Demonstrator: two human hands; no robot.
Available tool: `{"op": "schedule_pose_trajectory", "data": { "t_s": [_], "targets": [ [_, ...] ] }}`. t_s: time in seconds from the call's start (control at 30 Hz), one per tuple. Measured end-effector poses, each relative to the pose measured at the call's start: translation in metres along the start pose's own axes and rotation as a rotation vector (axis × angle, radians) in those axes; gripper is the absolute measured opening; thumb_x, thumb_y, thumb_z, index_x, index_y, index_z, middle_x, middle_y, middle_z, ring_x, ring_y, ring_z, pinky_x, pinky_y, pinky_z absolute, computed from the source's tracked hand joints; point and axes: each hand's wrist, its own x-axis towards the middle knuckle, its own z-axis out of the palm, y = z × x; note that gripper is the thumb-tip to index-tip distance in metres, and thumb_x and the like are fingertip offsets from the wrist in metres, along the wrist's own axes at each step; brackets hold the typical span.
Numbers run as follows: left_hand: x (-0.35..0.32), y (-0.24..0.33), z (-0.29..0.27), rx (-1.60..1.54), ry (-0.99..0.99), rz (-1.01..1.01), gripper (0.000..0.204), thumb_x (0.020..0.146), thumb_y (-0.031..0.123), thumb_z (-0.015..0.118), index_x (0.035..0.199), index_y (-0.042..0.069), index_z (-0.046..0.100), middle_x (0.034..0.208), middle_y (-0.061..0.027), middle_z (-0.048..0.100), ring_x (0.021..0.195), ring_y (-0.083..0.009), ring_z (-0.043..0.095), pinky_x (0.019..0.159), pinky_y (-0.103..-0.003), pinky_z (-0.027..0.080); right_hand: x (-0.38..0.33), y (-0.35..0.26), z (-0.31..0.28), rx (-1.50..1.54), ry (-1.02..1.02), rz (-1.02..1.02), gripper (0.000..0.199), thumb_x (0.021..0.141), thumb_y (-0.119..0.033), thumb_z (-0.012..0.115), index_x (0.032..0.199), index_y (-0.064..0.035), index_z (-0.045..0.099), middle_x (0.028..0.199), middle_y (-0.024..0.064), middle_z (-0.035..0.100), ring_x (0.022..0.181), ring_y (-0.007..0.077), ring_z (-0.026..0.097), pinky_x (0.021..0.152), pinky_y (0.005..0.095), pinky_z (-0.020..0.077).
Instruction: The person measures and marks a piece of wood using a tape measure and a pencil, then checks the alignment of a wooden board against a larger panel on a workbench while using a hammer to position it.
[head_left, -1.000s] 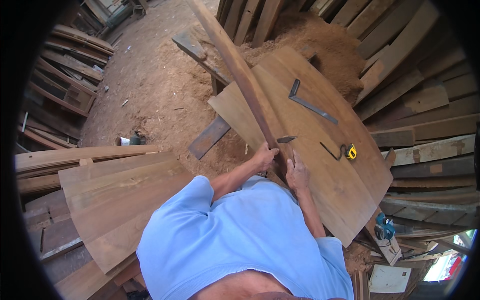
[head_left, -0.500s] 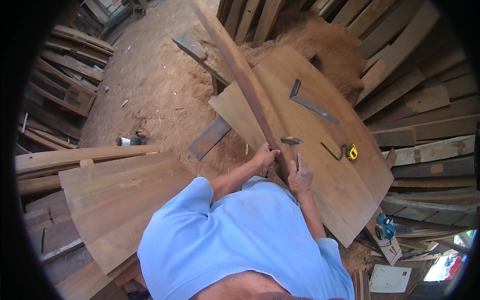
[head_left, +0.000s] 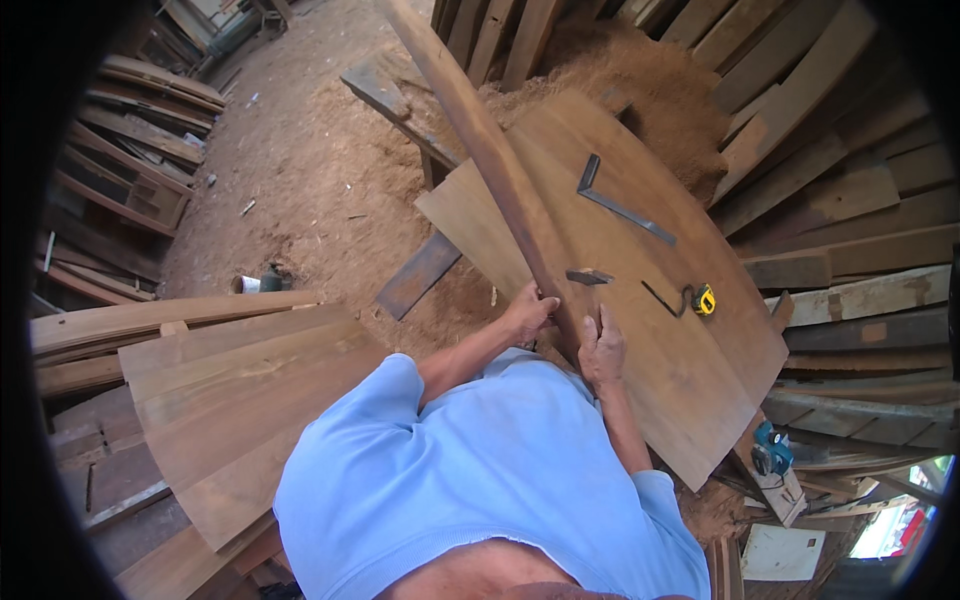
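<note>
A long, narrow brown wooden plank (head_left: 505, 185) runs from near my body to the far upper left, across a wide wooden panel (head_left: 660, 330). My left hand (head_left: 533, 308) is closed on its left edge near the close end, thumb on top. On the right side of that end, my right hand (head_left: 602, 350) grips the plank with thumb and palm, its fingers pointing forward. Just beyond the right fingertips lies a small dark, pointed piece (head_left: 589, 276), like a hammer head; no handle can be made out.
On the panel lie an angled metal square (head_left: 628, 212), a dark hooked rod (head_left: 662, 300) and a yellow tape measure (head_left: 704, 299). A teal power tool (head_left: 771, 452) sits at the right. Stacked boards (head_left: 855, 245) line the right; another panel (head_left: 250, 410) lies left. Sawdust covers the floor (head_left: 290, 190).
The plank has tilted slightly, so more of its upper face shows. Both hands keep their hold in nearly the same place.
</note>
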Motion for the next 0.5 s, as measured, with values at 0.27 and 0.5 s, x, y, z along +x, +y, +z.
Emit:
{"op": "schedule_pose_trajectory", "data": {
  "t_s": [0.27, 0.5],
  "targets": [
    [-0.005, 0.006, 0.004, -0.070, -0.071, 0.001, 0.044, 0.090, -0.005, 0.051, 0.132, 0.009, 0.045, 0.120, -0.0110, 0.059, 0.107, -0.0273, 0.062, 0.085, -0.047, 0.057, 0.005, 0.008, 0.003, -0.035, 0.013, -0.005, 0.041, 0.096, -0.028, 0.055, 0.123, 0.0025, 0.057, 0.110, 0.0305, 0.064, 0.102, 0.0442, 0.063, 0.086, 0.0484, 0.0503],
    [-0.003, 0.008, 0.002, -0.045, -0.102, -0.021, 0.048, 0.090, -0.007, 0.048, 0.135, 0.008, 0.041, 0.125, -0.0119, 0.057, 0.109, -0.0284, 0.062, 0.092, -0.051, 0.054, -0.005, -0.011, -0.011, -0.077, 0.003, 0.012, 0.040, 0.096, -0.027, 0.055, 0.124, 0.0014, 0.057, 0.107, 0.0305, 0.065, 0.098, 0.0460, 0.064, 0.084, 0.0500, 0.0504]
  ]
}}
